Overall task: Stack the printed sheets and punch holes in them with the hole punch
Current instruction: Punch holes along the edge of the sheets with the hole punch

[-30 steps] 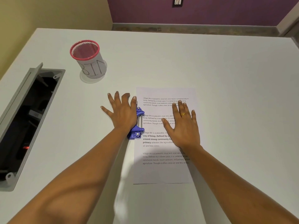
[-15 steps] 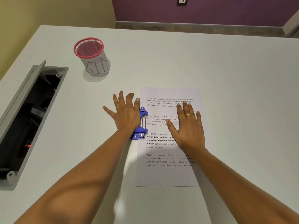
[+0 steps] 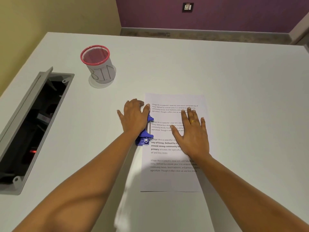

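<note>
smooth white table [image 3: 234,81] bears flat printed sheets [image 3: 167,180] in blue plastic punch [image 3: 144,139].

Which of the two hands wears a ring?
The right hand, flat on the printed sheets, wears a gold ring; the left hand, on the blue hole punch, has none.

Printed sheets [image 3: 172,180] lie flat on the white table [image 3: 234,97]. The blue hole punch [image 3: 144,138] sits on their 9 o'clock edge. The left hand [image 3: 134,117] presses on the punch, while the right hand [image 3: 192,134] rests flat on the sheets, fingers spread. A red-rimmed mesh cup [image 3: 98,66] stands at 10 o'clock from the punch, and an open cable hatch [image 3: 33,123] lies at 9 o'clock.
</note>
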Demonstrator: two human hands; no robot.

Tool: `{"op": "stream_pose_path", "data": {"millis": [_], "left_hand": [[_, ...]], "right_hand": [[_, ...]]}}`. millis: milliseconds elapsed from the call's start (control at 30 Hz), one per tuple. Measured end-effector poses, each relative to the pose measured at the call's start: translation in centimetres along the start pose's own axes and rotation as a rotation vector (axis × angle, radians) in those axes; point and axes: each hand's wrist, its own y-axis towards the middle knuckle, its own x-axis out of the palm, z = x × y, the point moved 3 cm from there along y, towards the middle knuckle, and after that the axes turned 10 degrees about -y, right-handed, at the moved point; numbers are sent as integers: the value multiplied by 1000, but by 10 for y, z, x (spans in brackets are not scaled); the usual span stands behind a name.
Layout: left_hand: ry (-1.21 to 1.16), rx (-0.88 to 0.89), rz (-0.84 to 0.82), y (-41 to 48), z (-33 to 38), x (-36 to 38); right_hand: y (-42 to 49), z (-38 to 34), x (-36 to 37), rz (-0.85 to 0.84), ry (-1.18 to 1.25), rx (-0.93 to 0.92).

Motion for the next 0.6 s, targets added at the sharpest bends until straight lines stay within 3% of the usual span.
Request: {"op": "stream_pose_path", "data": {"millis": [333,600], "left_hand": [[-203,-49,209,-24,-4,-17],[-188,-85,124,-35,-14,-19]], "right_hand": [[-1,0,-1,15,0,5],[-1,1,-2,21,3,5]]}}
